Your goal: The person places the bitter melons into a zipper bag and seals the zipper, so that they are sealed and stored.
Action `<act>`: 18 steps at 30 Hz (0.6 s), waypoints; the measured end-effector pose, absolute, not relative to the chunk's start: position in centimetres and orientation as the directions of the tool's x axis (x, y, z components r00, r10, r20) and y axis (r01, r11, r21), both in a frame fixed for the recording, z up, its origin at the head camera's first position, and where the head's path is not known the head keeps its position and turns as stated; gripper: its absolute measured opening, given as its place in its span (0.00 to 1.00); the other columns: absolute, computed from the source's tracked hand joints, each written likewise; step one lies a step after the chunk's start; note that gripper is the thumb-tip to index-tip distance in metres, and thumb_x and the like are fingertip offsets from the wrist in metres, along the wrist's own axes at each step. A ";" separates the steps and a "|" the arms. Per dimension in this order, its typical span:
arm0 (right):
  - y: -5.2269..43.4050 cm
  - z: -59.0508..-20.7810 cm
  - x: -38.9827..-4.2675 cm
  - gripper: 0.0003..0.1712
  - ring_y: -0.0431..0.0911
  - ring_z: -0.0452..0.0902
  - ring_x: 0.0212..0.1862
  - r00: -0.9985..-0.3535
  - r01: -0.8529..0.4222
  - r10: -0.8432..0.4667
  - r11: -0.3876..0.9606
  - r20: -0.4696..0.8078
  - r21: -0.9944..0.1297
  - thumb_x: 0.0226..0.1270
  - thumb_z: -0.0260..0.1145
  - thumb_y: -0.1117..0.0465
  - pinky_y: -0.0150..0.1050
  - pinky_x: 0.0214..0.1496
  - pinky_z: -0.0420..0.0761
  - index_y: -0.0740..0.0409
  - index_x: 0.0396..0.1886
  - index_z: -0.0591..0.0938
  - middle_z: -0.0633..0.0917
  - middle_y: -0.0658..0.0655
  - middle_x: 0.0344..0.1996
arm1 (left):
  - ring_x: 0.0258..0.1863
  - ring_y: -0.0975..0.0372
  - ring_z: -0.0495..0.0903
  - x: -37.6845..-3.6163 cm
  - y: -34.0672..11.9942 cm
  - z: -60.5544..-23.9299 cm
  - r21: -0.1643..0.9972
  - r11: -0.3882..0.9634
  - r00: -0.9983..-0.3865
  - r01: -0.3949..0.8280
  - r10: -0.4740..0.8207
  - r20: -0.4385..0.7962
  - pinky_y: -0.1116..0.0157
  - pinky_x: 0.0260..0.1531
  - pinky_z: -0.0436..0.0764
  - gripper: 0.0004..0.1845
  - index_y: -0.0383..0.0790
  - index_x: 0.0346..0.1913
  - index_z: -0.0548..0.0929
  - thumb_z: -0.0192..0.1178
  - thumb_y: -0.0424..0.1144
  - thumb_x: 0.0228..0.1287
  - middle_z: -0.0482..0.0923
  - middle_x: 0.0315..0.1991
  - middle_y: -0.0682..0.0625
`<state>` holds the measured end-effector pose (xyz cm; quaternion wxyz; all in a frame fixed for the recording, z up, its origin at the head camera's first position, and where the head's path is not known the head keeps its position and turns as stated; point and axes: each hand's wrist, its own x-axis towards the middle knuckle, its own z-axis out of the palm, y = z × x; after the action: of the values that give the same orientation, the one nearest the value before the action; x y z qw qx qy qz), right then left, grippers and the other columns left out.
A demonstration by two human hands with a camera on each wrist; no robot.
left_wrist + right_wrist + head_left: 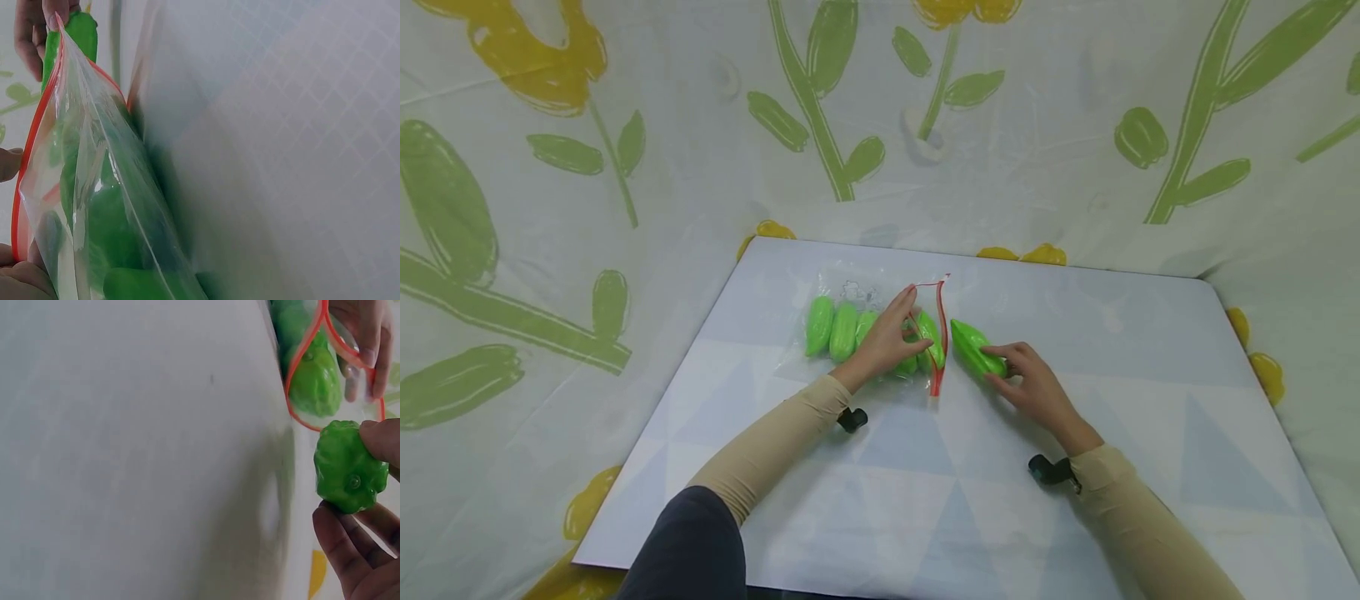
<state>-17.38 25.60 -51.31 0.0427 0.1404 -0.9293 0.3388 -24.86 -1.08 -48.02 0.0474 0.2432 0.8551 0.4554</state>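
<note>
Peppers are what we handle here: our right hand (pixel 1037 385) pinches one green toy pepper (pixel 976 348) by its stem end, fingers (pixel 350 550) curled round it, tip aimed at the bag (pixel 880 325) so it can slide in lengthwise. The clear, red-zippered bag lies toward the far edge of the counter (pixel 1150 333), left of centre, several more green peppers (pixel 831 329) already inside. Our left hand (pixel 887 337) rests on the bag and lifts the upper lip of the red zipper (pixel 938 333), fingertips curled on it, keeping the mouth gaping toward the pepper just beside it.
</note>
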 end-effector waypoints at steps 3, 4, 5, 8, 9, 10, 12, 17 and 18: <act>25.0 -51.1 -17.7 0.28 0.45 0.74 0.43 -0.949 -0.315 -0.254 0.723 0.188 -0.615 0.58 0.69 0.56 0.43 0.45 0.82 0.43 0.59 0.75 0.73 0.52 0.46 | 0.56 0.57 0.73 -24.9 -1.1 -48.0 0.806 0.459 -0.877 0.373 0.459 0.144 0.75 0.46 0.78 0.50 0.41 0.73 0.45 0.67 0.41 0.54 0.41 0.74 0.51; 24.8 -51.0 -17.8 0.28 0.45 0.74 0.43 -0.946 -0.324 -0.258 0.719 0.196 -0.614 0.57 0.70 0.57 0.43 0.44 0.82 0.43 0.59 0.75 0.73 0.53 0.46 | 0.56 0.57 0.73 -24.9 -1.1 -48.1 0.806 0.459 -0.876 0.374 0.459 0.146 0.75 0.46 0.78 0.50 0.40 0.73 0.45 0.67 0.41 0.55 0.41 0.74 0.51; 24.6 -51.0 -17.9 0.28 0.45 0.74 0.43 -0.943 -0.333 -0.264 0.720 0.204 -0.609 0.57 0.70 0.57 0.42 0.44 0.82 0.43 0.59 0.75 0.73 0.52 0.46 | 0.55 0.57 0.73 -25.0 -1.1 -48.1 0.806 0.457 -0.876 0.375 0.460 0.146 0.75 0.46 0.78 0.50 0.40 0.73 0.45 0.67 0.41 0.55 0.41 0.74 0.52; 24.1 -50.8 -18.3 0.28 0.44 0.75 0.42 -0.934 -0.357 -0.271 0.723 0.232 -0.591 0.56 0.70 0.57 0.41 0.43 0.82 0.42 0.58 0.75 0.73 0.52 0.47 | 0.56 0.56 0.73 -25.0 -1.2 -48.1 0.808 0.451 -0.873 0.379 0.463 0.151 0.75 0.46 0.77 0.50 0.38 0.73 0.46 0.67 0.41 0.55 0.41 0.74 0.53; 23.9 -50.8 -18.5 0.28 0.44 0.75 0.42 -0.931 -0.365 -0.274 0.726 0.242 -0.582 0.56 0.70 0.57 0.40 0.43 0.82 0.42 0.58 0.75 0.73 0.52 0.47 | 0.56 0.56 0.72 -25.0 -1.2 -48.1 0.809 0.449 -0.873 0.380 0.463 0.153 0.75 0.46 0.77 0.50 0.38 0.73 0.46 0.67 0.41 0.55 0.41 0.74 0.53; 23.8 -50.8 -18.6 0.28 0.44 0.75 0.42 -0.928 -0.371 -0.275 0.730 0.251 -0.574 0.56 0.70 0.56 0.40 0.43 0.82 0.41 0.58 0.75 0.73 0.52 0.47 | 0.56 0.56 0.72 -25.0 -1.2 -48.1 0.810 0.446 -0.873 0.380 0.463 0.155 0.75 0.46 0.78 0.50 0.38 0.73 0.46 0.67 0.41 0.54 0.41 0.74 0.53; 23.6 -50.7 -18.8 0.28 0.45 0.74 0.42 -0.923 -0.383 -0.278 0.726 0.266 -0.570 0.56 0.70 0.58 0.41 0.42 0.82 0.43 0.58 0.76 0.73 0.53 0.47 | 0.56 0.56 0.72 -25.0 -1.2 -48.0 0.815 0.437 -0.871 0.380 0.465 0.157 0.74 0.46 0.78 0.50 0.39 0.73 0.46 0.67 0.41 0.54 0.42 0.74 0.53; 23.1 -50.6 -19.2 0.29 0.47 0.73 0.42 -0.929 -0.368 -0.260 0.735 0.264 -0.570 0.56 0.70 0.59 0.44 0.42 0.81 0.43 0.59 0.75 0.73 0.54 0.47 | 0.57 0.56 0.72 -24.9 -1.3 -48.0 0.821 0.426 -0.870 0.381 0.466 0.161 0.74 0.46 0.78 0.50 0.40 0.73 0.45 0.67 0.41 0.55 0.41 0.74 0.54; 23.0 -50.6 -19.2 0.29 0.47 0.73 0.42 -0.931 -0.363 -0.258 0.738 0.259 -0.569 0.56 0.70 0.59 0.44 0.42 0.81 0.43 0.59 0.75 0.72 0.54 0.47 | 0.57 0.57 0.72 -24.9 -1.3 -48.0 0.820 0.427 -0.870 0.381 0.465 0.162 0.74 0.46 0.78 0.50 0.40 0.73 0.45 0.67 0.41 0.55 0.41 0.74 0.55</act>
<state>-19.23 23.01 -50.56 0.0817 0.1672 -0.9285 0.3213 -24.95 -1.34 -47.99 0.0443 0.2508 0.8436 0.4728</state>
